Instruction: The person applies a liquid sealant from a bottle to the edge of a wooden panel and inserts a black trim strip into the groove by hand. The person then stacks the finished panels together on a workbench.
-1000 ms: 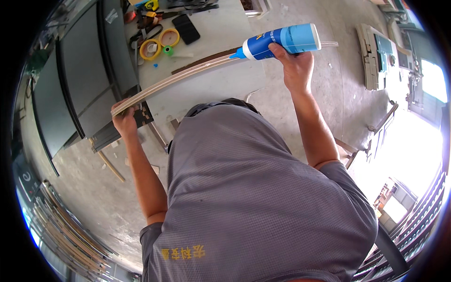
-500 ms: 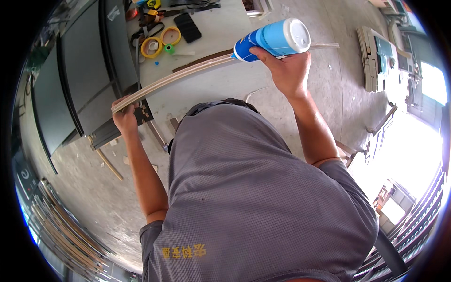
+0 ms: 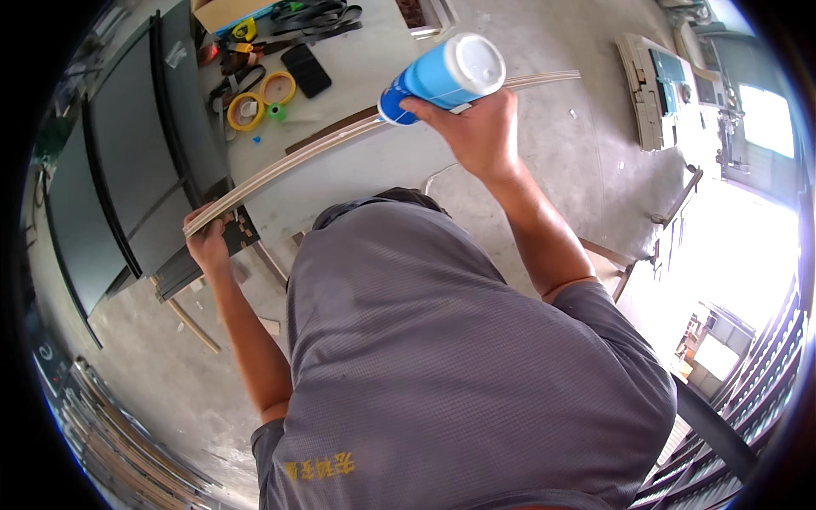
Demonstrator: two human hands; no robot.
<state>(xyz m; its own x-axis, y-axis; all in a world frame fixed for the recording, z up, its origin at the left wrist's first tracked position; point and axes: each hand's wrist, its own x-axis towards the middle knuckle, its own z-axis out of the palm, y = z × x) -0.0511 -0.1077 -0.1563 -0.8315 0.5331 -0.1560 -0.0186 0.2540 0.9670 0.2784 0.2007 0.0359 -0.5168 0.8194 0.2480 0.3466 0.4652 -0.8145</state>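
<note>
Pale strip (image 3: 285, 163), held out across the worktable (image 3: 293, 204), long axis slanting from lower left to upper right. At left, clamped at that end in the wrapped fingers of the left hand (image 3: 208, 246). Farther right, over the strip: blue bottle (image 3: 438, 78), tilted base-up, with lower end hidden, contact with the strip impossible to tell; gripped in the curled fingers of the right hand (image 3: 486, 136), nearer the strip's far end.

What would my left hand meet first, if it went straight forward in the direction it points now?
Past the pale strip it grips, the left hand would probably meet the dark grey panels first, though depth is unclear in this view.
</note>
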